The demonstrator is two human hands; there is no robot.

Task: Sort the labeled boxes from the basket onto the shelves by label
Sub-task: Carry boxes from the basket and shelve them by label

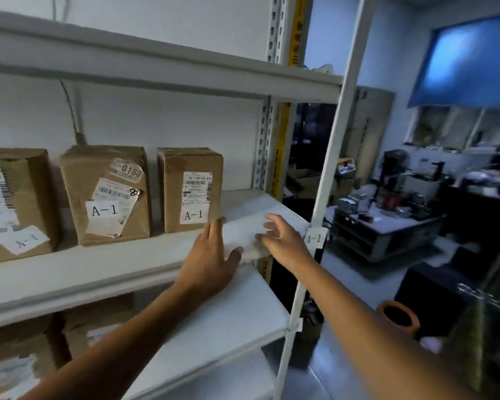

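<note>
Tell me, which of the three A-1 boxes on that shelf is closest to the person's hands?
The rightmost box, the narrow upright one. The left hand reaches just below its lower right corner; the other two stand farther left.

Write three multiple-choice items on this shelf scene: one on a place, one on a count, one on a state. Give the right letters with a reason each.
1. Where does the white flat parcel lie?
A. on the A-1 shelf, right of the boxes
B. on the top shelf
C. on the floor

2. How many brown boxes with an A-1 label stand on that shelf?
A. one
B. three
C. five

3. How are the hands?
A. both fists closed
B. both open, fingers straight
C. one gripping a box

Key: 1 A, it lies beside the rightmost box. 2 B, that box, the middle box and the left box each show A-1. 3 B, the left hand and right hand are flat at the parcel.
</note>
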